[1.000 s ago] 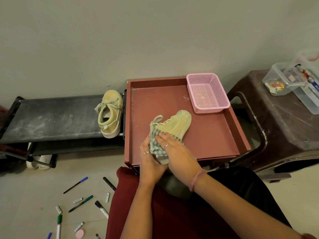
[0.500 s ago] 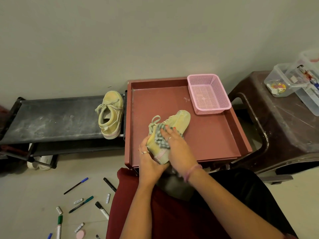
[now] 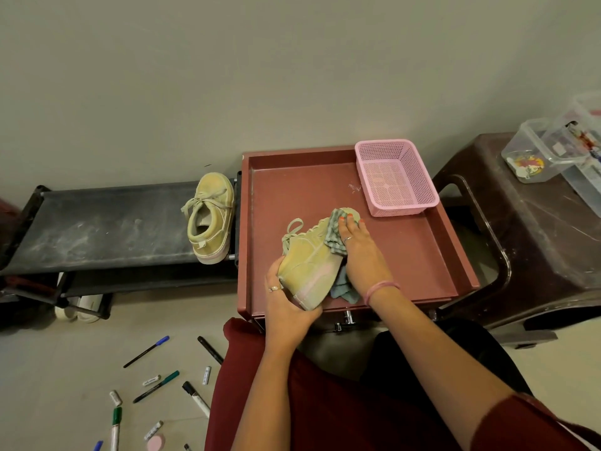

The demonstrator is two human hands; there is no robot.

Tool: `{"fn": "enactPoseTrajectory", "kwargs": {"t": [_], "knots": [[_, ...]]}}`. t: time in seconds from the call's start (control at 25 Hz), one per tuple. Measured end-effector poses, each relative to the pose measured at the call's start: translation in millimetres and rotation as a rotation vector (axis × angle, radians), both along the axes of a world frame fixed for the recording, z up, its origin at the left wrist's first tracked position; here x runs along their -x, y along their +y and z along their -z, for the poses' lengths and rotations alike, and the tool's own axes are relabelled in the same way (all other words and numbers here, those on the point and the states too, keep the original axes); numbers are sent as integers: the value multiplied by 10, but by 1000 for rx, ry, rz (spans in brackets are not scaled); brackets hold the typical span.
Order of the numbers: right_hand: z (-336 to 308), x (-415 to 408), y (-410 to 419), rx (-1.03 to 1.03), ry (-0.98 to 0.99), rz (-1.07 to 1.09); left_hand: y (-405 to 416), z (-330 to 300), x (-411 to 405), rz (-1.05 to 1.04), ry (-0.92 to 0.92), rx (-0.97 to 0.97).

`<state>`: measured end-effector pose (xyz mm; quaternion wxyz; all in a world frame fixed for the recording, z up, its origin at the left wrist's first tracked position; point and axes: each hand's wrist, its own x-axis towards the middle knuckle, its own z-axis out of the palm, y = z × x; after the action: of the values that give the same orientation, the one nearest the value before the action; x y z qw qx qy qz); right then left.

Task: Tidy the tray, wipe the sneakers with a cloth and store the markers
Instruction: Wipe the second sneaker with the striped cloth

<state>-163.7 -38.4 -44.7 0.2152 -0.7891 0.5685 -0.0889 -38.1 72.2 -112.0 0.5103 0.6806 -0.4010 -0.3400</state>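
**Sneaker on its side in the tray, both hands on it**

Yellow sneaker (image 3: 310, 266) lies in the red tray (image 3: 406, 255), near the front edge, left of tray centre. Long axis runs roughly 7-to-1 o'clock: heel at 7, toe at 1, toe aimed toward the pink basket (image 3: 395, 177). It's tipped on its side, laces (image 3: 292, 231) out toward 11, pale pink sole edge facing 5.

Left hand (image 3: 286, 304): grip curled round the heel end, thumb on the upper, fingers under the sole. Ring visible on one finger.

Right hand (image 3: 361, 255): fingers fairly straight, pressing a grey-green checked cloth (image 3: 335, 237) flat onto the toe end. Rest of the cloth bunches under the palm and trails out at 5 o'clock beside the sole. Pink band on the wrist.

Pink basket sits in the tray's 1 o'clock corner, apart from the shoe. A little white debris on the tray floor just left of the basket.

Second sneaker (image 3: 209, 218) stands upright on the black rack (image 3: 97, 226) at 9 o'clock of the tray, just beside the tray wall, toe toward 12, heel toward 6.

Markers (image 3: 156, 387) and caps scattered on the floor at 7 o'clock, pointing every which way.

Brown stool (image 3: 536, 242) at 3 o'clock carries clear plastic boxes (image 3: 540, 154); contents too small to make out.
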Motion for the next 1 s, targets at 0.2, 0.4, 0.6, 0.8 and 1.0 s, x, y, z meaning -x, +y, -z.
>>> {"fn": "enactPoseTrajectory", "kwargs": {"t": [0.2, 0.4, 0.6, 0.8, 1.0], "knots": [[-108, -45, 678, -126, -174, -50, 13, -58, 2, 15, 88, 30], [-29, 62, 428, 42, 25, -5, 13, -53, 20, 25, 27, 4], [-31, 119, -230, 41, 126, 70, 8, -42, 21, 35, -41, -10], [-37, -10, 259, -50, -1, 3, -9, 17, -35, 24, 12, -8], [-5, -10, 512, -8, -47, -5, 8, -20, 3, 32, 1, -1]]}}
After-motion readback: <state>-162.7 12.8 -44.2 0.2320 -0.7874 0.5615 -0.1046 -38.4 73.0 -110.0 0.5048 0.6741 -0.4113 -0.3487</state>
